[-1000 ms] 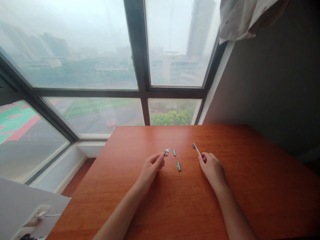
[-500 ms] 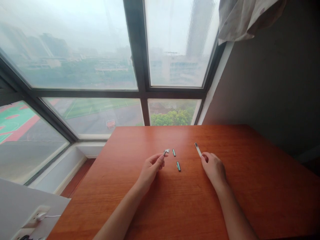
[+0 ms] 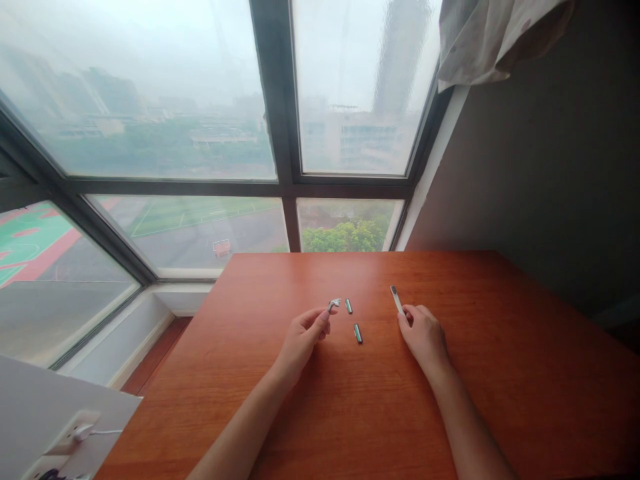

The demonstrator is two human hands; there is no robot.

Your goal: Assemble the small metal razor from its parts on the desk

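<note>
My left hand (image 3: 302, 338) is closed in a pinch on a small silver-grey piece (image 3: 333, 305), held just above the wooden table (image 3: 500, 373). My right hand (image 3: 424, 337) is closed round the near end of a thin white stick-like handle (image 3: 396, 298) with a dark tip that points away from me. Two small dark green cartridges lie between the hands: one (image 3: 349, 306) right beside the silver piece, the other (image 3: 357, 333) nearer to me.
A large window with dark frames rises just beyond the table's far edge. A grey wall stands on the right, with cloth (image 3: 490, 37) hanging at its top. A white socket with a plugged cable (image 3: 80, 430) sits at the lower left.
The handle in my right hand has turned slightly, its tip now a little more to the right. My left hand and the two cartridges have stayed put.
</note>
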